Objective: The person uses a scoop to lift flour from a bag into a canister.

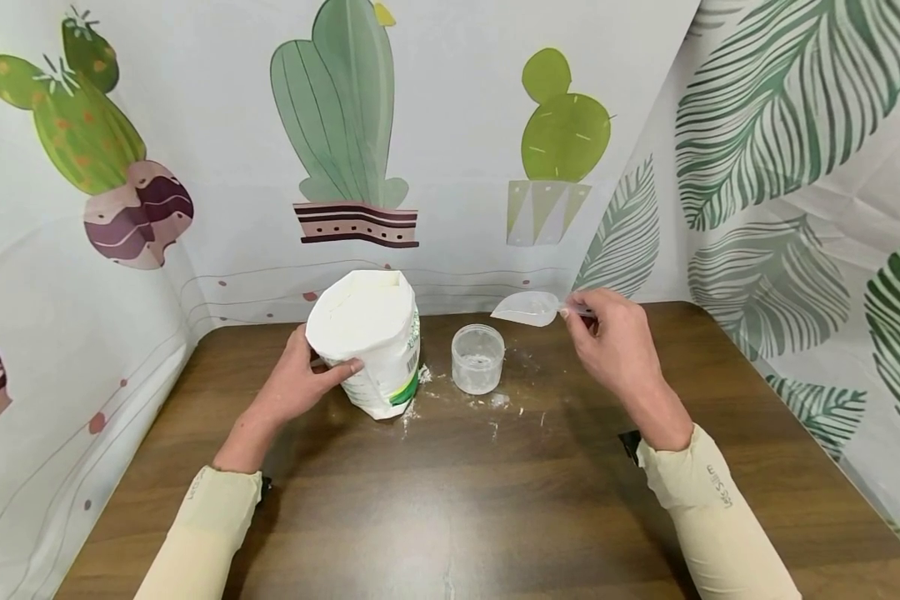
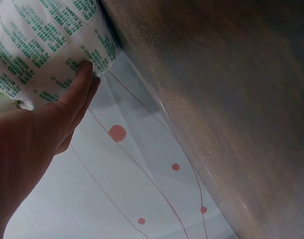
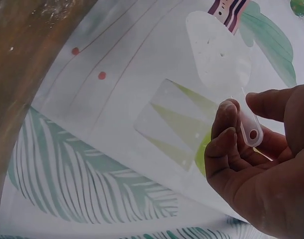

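A white paper bag (image 1: 378, 385) with green print stands on the table at centre left, its top open and white powder (image 1: 360, 312) inside. My left hand (image 1: 300, 382) holds its left side, thumb across the front; the left wrist view shows the fingers along the printed paper (image 2: 37, 45). Between thumb and fingers, my right hand (image 1: 617, 337) pinches the handle (image 3: 250, 130) of a translucent plastic scoop (image 1: 528, 310). The scoop is raised, its tip pointing left toward the bag. Below it and to the left, a clear plastic cup (image 1: 477, 382) stands upright with white residue inside.
White powder is scattered on the brown wooden table (image 1: 435, 500) around the cup and bag. Behind the table's back edge hangs a cloth (image 1: 457, 150) printed with cacti and leaves, close behind the bag and scoop.
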Available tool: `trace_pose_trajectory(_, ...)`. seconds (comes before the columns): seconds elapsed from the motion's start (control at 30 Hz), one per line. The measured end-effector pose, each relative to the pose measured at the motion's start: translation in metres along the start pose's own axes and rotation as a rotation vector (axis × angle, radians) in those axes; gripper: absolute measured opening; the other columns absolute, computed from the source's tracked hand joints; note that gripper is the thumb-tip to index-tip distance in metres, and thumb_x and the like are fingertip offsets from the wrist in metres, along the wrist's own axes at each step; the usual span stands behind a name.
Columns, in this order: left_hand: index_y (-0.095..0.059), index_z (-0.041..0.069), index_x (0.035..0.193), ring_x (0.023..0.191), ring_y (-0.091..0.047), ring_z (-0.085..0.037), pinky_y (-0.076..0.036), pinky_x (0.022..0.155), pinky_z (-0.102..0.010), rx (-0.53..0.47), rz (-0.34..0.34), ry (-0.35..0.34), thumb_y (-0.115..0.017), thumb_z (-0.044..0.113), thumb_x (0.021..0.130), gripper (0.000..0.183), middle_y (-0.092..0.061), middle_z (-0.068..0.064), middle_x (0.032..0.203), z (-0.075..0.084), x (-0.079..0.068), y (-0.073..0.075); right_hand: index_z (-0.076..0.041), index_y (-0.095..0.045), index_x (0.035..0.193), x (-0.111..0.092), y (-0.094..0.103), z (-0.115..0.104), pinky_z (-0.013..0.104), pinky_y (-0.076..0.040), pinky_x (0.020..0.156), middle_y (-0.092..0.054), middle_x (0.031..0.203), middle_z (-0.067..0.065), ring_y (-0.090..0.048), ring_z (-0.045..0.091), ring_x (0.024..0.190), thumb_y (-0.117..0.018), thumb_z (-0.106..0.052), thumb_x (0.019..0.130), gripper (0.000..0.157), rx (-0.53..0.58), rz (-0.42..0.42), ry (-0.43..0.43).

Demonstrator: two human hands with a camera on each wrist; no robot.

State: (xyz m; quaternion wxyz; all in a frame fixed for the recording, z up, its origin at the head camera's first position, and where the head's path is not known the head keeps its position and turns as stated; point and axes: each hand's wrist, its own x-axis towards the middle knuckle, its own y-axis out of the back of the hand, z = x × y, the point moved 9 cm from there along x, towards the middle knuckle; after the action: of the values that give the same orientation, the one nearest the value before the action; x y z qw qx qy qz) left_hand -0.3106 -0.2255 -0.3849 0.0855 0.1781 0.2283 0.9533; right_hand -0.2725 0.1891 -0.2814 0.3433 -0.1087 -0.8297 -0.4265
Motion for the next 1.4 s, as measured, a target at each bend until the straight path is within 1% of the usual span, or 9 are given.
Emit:
trace_pose_trajectory(0.23,-0.047,0.021,0.153,0.127,-0.058,-0.021,-0.053,0.103,-0.052,0.001,0.001,0.001,-0.088,0.021,0.090,0.075,-0.055,-0.005,0.142,0.002,0.000,0.000,-0.002,-0.078,0.100,0.004,0.003,-0.010,0.039,-0.049,0.069,-0.073,0.092,0.012,-0.064,0.027,0.077,-0.070,-0.005,0.100,0.008,0.037,0.015,0.003)
trace_pose_trajectory(0.47,-0.047,0.021,0.154,0.127,-0.058,-0.020,-0.052,0.103,-0.052,0.000,0.003,-0.001,-0.088,0.022,0.090,0.075,-0.056,-0.004,0.142,0.001,0.000,0.000,0.000,-0.078,0.106,0.007,0.002,-0.018,0.041,-0.049,0.071,-0.073,0.096,0.014,-0.064,0.027,0.078,-0.071,-0.004,0.100,0.010,0.062,0.019,-0.002)
trace_pose_trajectory(0.57,-0.047,0.021,0.154,0.127,-0.058,-0.021,-0.052,0.103,-0.052,-0.003,0.002,-0.004,-0.088,0.021,0.090,0.076,-0.056,-0.004,0.143,0.000,0.000,0.000,0.000,-0.078,0.106,0.008,0.001,-0.020,0.041,-0.049,0.071,-0.073,0.095,0.014,-0.064,0.029,0.078,-0.071,-0.004,0.100,0.010,0.071,0.021,-0.003)
trace_pose_trajectory(0.8,-0.043,0.020,0.156,0.132,-0.054,-0.023,-0.050,0.106,-0.055,0.027,0.008,0.011,-0.087,0.024,0.091,0.079,-0.050,-0.007,0.146,-0.003,-0.001,0.000,0.000,-0.078,0.104,0.011,0.001,-0.025,0.039,-0.049,0.071,-0.071,0.090,0.012,-0.063,0.025,0.076,-0.071,-0.004,0.099,0.008,0.089,0.032,0.000)
trace_pose_trajectory(0.9,-0.042,0.020,0.157,0.133,-0.053,-0.025,-0.050,0.107,-0.056,0.036,0.008,0.011,-0.087,0.025,0.092,0.080,-0.048,-0.009,0.148,-0.004,-0.001,0.000,-0.001,-0.078,0.103,0.012,0.000,-0.026,0.039,-0.050,0.071,-0.071,0.090,0.012,-0.063,0.027,0.077,-0.072,-0.003,0.099,0.008,0.100,0.036,-0.003)
trace_pose_trajectory(1.17,-0.041,0.020,0.158,0.131,-0.054,-0.025,-0.051,0.105,-0.053,0.034,0.005,0.008,-0.086,0.025,0.092,0.080,-0.048,-0.009,0.147,-0.001,-0.002,0.000,0.000,-0.078,0.104,0.016,-0.004,-0.035,0.035,-0.049,0.071,-0.074,0.097,0.012,-0.063,0.022,0.079,-0.072,-0.003,0.098,0.008,0.123,0.044,0.016)
trace_pose_trajectory(1.23,-0.042,0.020,0.158,0.131,-0.055,-0.026,-0.051,0.105,-0.053,0.025,0.004,0.014,-0.087,0.025,0.092,0.080,-0.049,-0.009,0.147,-0.001,-0.002,0.000,0.000,-0.078,0.105,0.017,-0.006,-0.038,0.034,-0.048,0.071,-0.074,0.098,0.012,-0.062,0.022,0.078,-0.072,-0.003,0.098,0.008,0.128,0.045,0.019)
trace_pose_trajectory(1.4,-0.035,0.016,0.161,0.137,-0.046,-0.030,-0.049,0.109,-0.056,0.038,0.000,0.061,-0.087,0.027,0.092,0.087,-0.040,-0.015,0.151,-0.005,-0.003,-0.001,-0.001,-0.078,0.106,0.019,-0.009,-0.042,0.033,-0.047,0.070,-0.074,0.099,0.011,-0.061,0.022,0.078,-0.072,-0.003,0.099,0.010,0.141,0.043,0.018)
